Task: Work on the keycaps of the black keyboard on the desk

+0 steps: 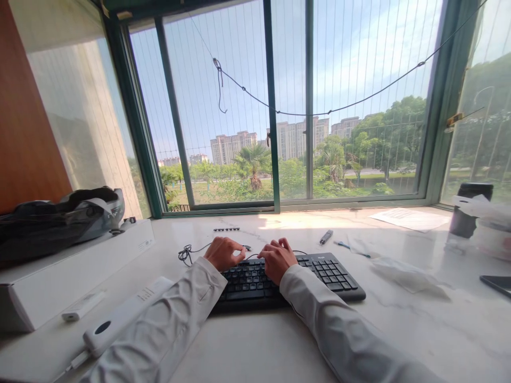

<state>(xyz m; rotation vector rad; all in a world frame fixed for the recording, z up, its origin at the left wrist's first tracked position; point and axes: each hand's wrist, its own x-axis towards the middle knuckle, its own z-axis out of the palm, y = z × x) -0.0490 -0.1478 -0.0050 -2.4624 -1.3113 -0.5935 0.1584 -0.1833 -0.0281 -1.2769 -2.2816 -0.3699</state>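
A black keyboard [319, 274] lies on the white marble desk [255, 346] in front of me. Both my arms are in white sleeves. My left hand [222, 253] sits at the keyboard's far left corner, its fingers curled in with thumb and forefinger pinched together. A thin black cable [187, 254] runs in under this hand and comes out at a small plug [247, 247]; whether the fingers hold it is hidden. My right hand [277, 259] rests on the middle keys, knuckles up, fingers bent and slightly apart, holding nothing.
A long white box [75, 271] with a dark bag [59, 215] on it stands at the left. Nearer me lie a white device [120, 319] and a white stick [82, 306]. A pen [326, 237], crumpled tissue [407, 274], paper [407, 218], black cup [469, 210] and phone [497, 283] are on the right.
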